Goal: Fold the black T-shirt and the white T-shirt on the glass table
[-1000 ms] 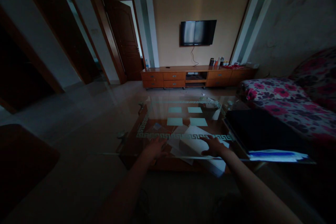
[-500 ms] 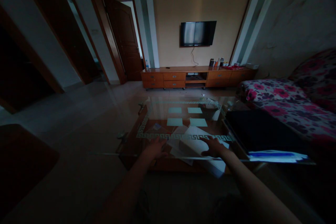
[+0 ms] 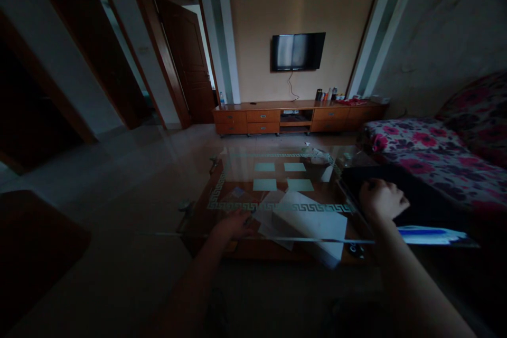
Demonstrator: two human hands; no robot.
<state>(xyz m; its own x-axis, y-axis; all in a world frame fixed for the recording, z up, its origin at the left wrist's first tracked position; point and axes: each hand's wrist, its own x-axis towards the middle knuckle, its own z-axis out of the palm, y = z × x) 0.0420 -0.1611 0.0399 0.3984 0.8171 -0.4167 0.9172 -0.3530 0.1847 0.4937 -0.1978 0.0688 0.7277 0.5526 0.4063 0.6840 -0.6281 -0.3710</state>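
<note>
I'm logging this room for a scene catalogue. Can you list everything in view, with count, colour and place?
glass coffee table: one, clear with pale pattern, centre
white papers: a loose pile, near table edge
black flat item: one, table's right end
TV: one, black, far wall
TV cabinet: one, brown wood, under the TV
bottles: several, cabinet top
sofa: one, floral pink, right
doors: brown, left
left hand: flat on the table beside the papers
right hand: curled at the black item's edge
</note>
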